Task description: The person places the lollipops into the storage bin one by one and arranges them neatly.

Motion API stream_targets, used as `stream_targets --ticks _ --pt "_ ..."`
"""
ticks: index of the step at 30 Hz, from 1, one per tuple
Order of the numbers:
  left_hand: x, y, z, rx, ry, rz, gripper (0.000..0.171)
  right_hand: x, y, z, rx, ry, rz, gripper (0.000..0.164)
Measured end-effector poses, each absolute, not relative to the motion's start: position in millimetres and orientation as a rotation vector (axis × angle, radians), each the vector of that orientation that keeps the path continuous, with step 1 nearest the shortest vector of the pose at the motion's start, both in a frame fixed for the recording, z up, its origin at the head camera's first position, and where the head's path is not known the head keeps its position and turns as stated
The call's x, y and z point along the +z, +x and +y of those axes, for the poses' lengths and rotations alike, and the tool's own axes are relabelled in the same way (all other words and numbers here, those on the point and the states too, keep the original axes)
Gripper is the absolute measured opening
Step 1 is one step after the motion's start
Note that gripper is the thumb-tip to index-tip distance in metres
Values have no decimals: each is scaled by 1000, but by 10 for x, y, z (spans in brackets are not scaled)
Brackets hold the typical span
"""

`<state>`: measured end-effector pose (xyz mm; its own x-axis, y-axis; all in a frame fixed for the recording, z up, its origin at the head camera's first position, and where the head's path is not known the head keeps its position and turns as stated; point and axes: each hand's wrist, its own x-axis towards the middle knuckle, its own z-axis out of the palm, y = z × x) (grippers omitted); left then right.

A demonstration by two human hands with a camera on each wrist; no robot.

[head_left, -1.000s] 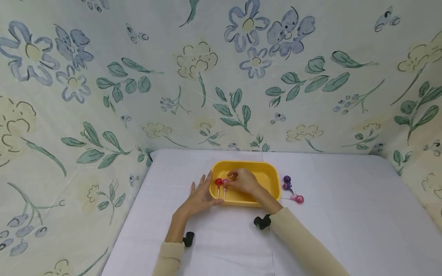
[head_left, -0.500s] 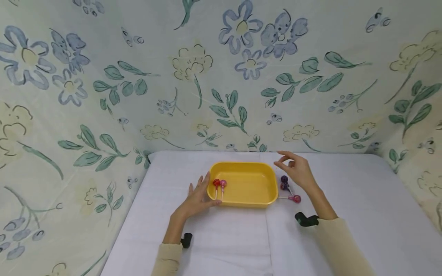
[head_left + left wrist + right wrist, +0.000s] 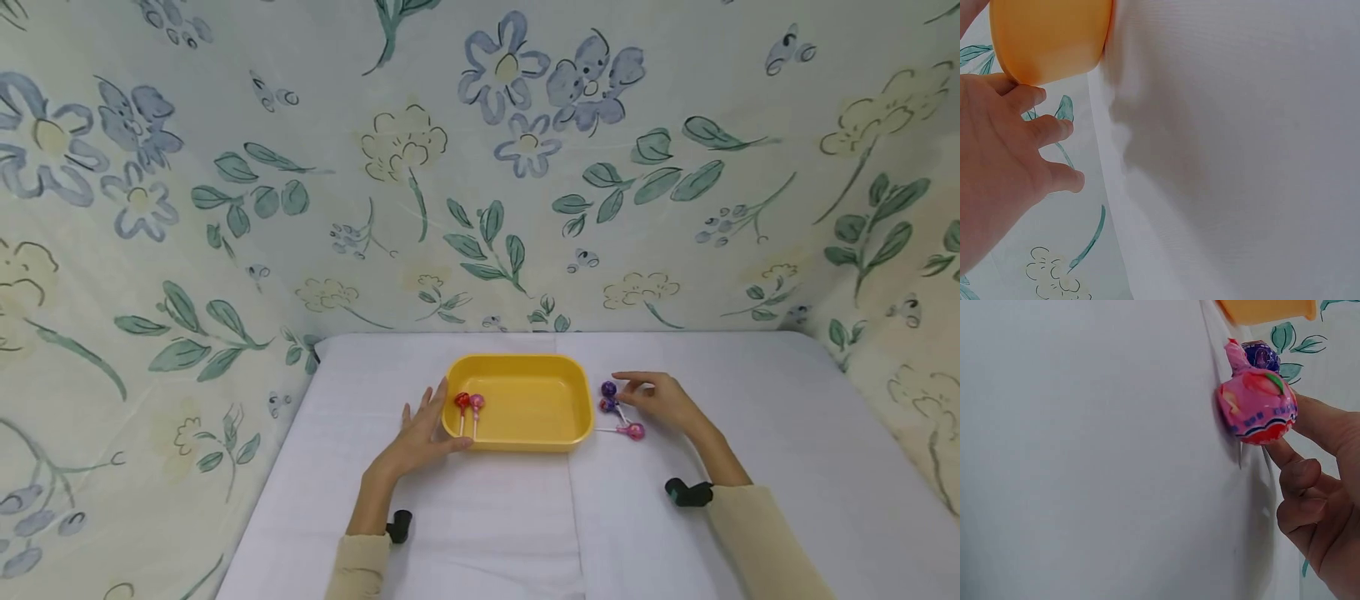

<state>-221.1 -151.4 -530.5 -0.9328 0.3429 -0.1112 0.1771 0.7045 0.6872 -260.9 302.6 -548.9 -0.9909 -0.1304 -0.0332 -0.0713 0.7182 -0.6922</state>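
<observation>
One white tabletop (image 3: 495, 508), floral backdrop (image 3: 487, 183), left fingers (image 3: 1050, 130) spread against tray (image 3: 532, 408), right fingers (image 3: 1319, 420) parted near lollipops (image 3: 608, 405)

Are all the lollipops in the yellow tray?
No, one pink lollipop lies on the white tabletop, outside the yellow tray.

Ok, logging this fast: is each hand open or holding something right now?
Left hand: open, touching the yellow tray.
Right hand: looks open, beside a purple lollipop, no grip visible.
</observation>
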Motion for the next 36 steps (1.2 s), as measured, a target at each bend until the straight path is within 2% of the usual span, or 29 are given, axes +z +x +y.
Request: stream_targets --ticks 8,17,23,36 --pt "-5273 -2218 -1499 1033 416 2682 114 -5529 -2641 2987 -1134 -151 2834 40" --pt "-5255 -2221 -1504 1024 407 2678 115 -5491 -2676 2966 -1133 -187 2789 46" --pt "-5258 -2230 -1506 1026 416 2680 116 -5455 -2733 2964 -1079 -251 2751 38" --pt "-5287 -2231 -1515 1042 403 2666 113 -5517 -2687 2983 -1125 -68 2795 43"
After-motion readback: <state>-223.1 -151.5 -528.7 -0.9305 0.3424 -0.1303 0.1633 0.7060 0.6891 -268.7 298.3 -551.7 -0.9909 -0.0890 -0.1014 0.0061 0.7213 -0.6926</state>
